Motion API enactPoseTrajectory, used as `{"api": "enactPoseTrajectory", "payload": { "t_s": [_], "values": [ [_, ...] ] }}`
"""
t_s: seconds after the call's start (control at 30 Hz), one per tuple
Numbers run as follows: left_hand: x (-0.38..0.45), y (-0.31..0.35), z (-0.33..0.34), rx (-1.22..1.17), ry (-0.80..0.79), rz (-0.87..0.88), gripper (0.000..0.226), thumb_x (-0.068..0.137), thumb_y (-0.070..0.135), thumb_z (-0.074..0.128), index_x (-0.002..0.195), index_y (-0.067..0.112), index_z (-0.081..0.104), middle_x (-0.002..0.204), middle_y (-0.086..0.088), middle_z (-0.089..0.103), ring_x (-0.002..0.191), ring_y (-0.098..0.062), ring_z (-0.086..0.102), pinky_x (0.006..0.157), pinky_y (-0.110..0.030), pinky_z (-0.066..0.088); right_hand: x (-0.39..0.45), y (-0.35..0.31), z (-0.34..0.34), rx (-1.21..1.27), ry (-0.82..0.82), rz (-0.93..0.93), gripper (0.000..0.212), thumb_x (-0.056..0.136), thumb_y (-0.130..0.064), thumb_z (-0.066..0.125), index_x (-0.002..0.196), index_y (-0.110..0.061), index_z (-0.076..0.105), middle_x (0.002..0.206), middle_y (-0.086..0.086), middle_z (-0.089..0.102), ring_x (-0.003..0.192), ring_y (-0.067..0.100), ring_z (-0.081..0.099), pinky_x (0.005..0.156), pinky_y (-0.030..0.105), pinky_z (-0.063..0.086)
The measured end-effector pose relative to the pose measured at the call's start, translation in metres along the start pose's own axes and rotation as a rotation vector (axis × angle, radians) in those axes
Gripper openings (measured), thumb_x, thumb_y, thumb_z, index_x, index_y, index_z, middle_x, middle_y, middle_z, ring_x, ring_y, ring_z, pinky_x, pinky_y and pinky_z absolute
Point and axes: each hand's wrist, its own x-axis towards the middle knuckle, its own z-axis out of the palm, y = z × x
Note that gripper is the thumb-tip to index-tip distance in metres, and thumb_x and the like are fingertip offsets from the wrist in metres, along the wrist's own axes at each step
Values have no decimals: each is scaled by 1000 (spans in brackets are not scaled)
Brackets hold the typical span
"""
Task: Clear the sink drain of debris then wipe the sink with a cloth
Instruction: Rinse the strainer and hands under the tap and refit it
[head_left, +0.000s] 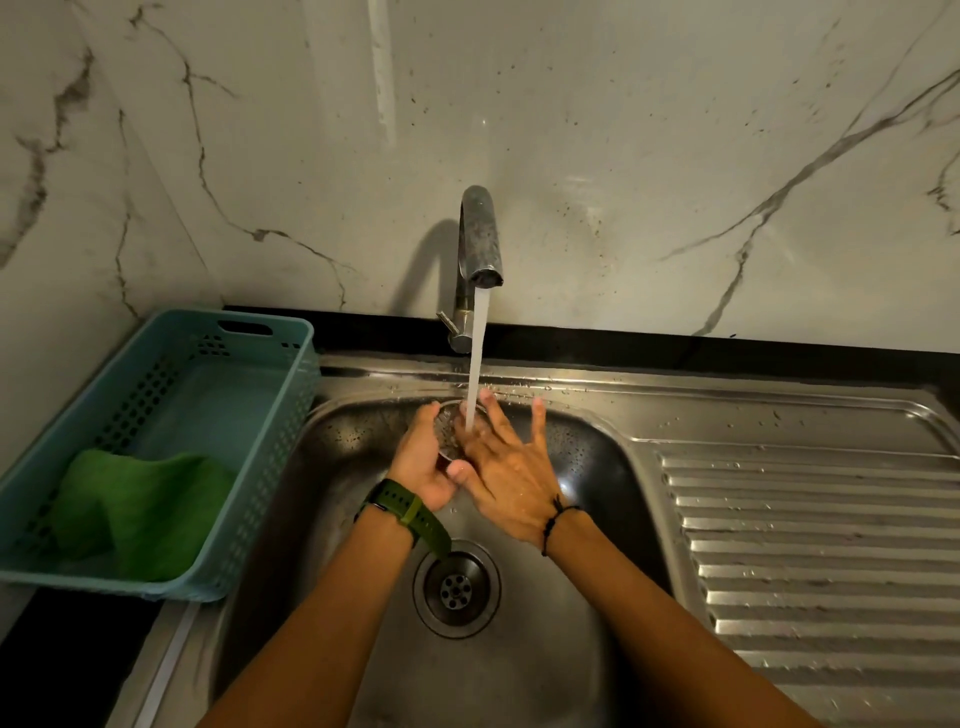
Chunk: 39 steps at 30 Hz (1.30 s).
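My left hand (423, 457) grips a round metal drain strainer (448, 423) and holds it under the running water over the steel sink (597, 457). My right hand (506, 467) lies flat against the strainer with its fingers spread, and the stream hits its fingers. Below my wrists the drain (457, 587) stands uncovered at the bottom of the basin. A green cloth (140, 509) lies crumpled in the teal basket (208, 332) left of the sink.
The tap (480, 239) stands at the back of the sink with water (477, 353) pouring from its spout. A ribbed draining board (810, 545) fills the right side. The marble wall rises behind. A dark counter edge lies at the lower left.
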Motion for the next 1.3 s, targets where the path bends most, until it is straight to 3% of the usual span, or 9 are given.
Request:
{"api": "enactPoseTrajectory", "payload": {
  "t_s": [0.23,0.43,0.6,0.73,0.8,0.87,1.0,1.2,1.3],
  "values": [
    [5,12,-18,-3,-1,-18,52,96,44,27,111,5,59,99,-17,68,91,-28,64,83,-39,51,-19,-10,6,144,37,-142,78,89,-59,-5,143,-15,29,150,5,35,143,15,21,112,41,-25],
    [2,-13,5,35,-41,-32,44,94,41,35,107,11,64,100,-12,68,95,-22,63,80,-34,51,-3,-6,-2,69,35,-26,60,95,-45,18,144,-12,28,156,7,20,146,16,-3,111,42,-27],
    [4,5,-6,-83,-53,-25,56,95,44,27,95,5,68,90,-13,71,85,-23,67,77,-34,54,-16,-1,-5,176,39,-182,66,93,-48,11,140,-9,35,149,12,37,143,20,22,117,32,-8],
    [0,-4,0,-220,-27,-36,47,95,39,30,108,4,59,100,-14,65,90,-21,61,79,-32,49,-9,18,-7,87,53,-143,49,96,-30,37,141,-10,35,150,11,33,145,23,14,117,34,-6],
    [-2,-4,5,-214,-14,-91,47,95,41,30,106,6,60,98,-13,63,89,-21,58,81,-30,45,-5,12,-5,230,96,-136,38,92,-16,46,128,-5,49,135,18,52,134,30,38,116,30,14],
    [-3,-3,5,-185,12,-89,46,95,42,30,104,8,59,93,-13,63,86,-22,58,81,-33,46,-3,1,-8,502,187,5,23,92,-15,47,111,-5,55,104,17,63,99,28,58,91,30,46],
    [-3,-9,-4,-116,-19,28,51,96,47,27,115,10,58,95,-11,73,87,-21,70,68,-32,56,22,-13,-16,924,289,379,8,95,-16,45,95,-10,49,83,8,57,69,16,55,57,21,49],
    [-14,-9,5,-225,-22,94,45,96,40,34,118,7,55,101,-2,70,78,-12,69,80,-27,53,51,-23,-12,424,250,533,35,97,-32,36,118,-9,51,119,12,52,111,25,44,90,31,38],
    [-19,-9,8,-165,-40,87,34,96,36,35,119,17,52,100,-1,63,89,-13,60,82,-27,48,45,-43,3,532,246,546,41,97,-42,27,125,-21,49,136,7,40,123,25,34,99,39,37]
  ]
}}
